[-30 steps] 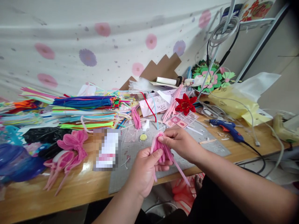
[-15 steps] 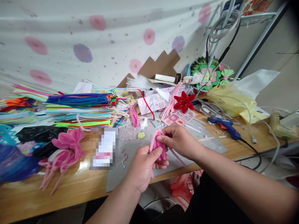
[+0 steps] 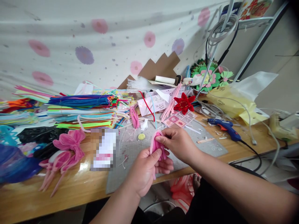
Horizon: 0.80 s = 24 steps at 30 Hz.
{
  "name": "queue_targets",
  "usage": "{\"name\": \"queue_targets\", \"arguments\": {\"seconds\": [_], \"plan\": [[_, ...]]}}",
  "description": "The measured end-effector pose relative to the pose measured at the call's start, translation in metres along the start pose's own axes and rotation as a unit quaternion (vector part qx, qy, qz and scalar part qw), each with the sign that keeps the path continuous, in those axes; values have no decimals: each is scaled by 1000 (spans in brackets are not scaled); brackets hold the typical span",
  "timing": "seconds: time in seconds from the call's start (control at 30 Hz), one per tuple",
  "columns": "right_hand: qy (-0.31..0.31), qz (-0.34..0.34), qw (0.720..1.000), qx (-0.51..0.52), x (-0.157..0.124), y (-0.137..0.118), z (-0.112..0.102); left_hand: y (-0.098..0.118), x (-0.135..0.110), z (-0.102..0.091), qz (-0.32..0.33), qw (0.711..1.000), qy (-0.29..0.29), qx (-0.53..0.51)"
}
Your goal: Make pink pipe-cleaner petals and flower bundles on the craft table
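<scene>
Pink looped stems [image 3: 155,144] are bunched between your 2 hands, raised over the near part of the grey mat [image 3: 119,174]. Your left hand [image 3: 147,165] comes in at their 7 o'clock, thumb pressed on the bunch and the other fingers half curled behind and below it. Your right hand [image 3: 175,141] comes in at their 3 o'clock, nearly closed, thumb and forefinger pinching the upper end.

Taking the bunch as the clock's centre, you have a yellow disc [image 3: 141,137] near it at 10 o'clock and a small pink bundle [image 3: 134,117] past that, between 10 and 11. The red flower [image 3: 184,103] is at 1 o'clock, with scissors [image 3: 205,109] beyond it toward 2. Your blue glue gun [image 3: 226,126] lies between 2 and 3 o'clock. Well apart at 9 o'clock, pink petals [image 3: 70,140] rest on the wooden surface [image 3: 79,183]; the dark-blue stems [image 3: 79,100] are piled at 10.
</scene>
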State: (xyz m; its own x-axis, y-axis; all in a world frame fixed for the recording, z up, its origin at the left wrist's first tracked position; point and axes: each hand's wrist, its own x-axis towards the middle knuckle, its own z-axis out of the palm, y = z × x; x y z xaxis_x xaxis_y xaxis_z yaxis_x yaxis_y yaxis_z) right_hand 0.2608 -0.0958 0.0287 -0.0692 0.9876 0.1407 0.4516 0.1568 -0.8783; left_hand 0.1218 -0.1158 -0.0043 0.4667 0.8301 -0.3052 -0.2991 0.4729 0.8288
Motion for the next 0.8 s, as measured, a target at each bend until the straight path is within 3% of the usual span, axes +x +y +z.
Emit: {"name": "queue_targets", "arguments": {"seconds": [0.2, 0.4, 0.6, 0.8], "plan": [[-29, 19, 999, 15, 1, 1, -1, -2, 0, 1, 10, 999, 8, -32], [-59, -102, 992, -37, 0, 3, -15, 1, -1, -2, 37, 998, 39, -17], [-78, 24, 996, 46, -5, 5, -9, 4, 0, -3, 59, 994, 87, 19], [-74, 8, 997, 33, -6, 3, -1, 2, 2, -3, 94, 989, 107, 35]]}}
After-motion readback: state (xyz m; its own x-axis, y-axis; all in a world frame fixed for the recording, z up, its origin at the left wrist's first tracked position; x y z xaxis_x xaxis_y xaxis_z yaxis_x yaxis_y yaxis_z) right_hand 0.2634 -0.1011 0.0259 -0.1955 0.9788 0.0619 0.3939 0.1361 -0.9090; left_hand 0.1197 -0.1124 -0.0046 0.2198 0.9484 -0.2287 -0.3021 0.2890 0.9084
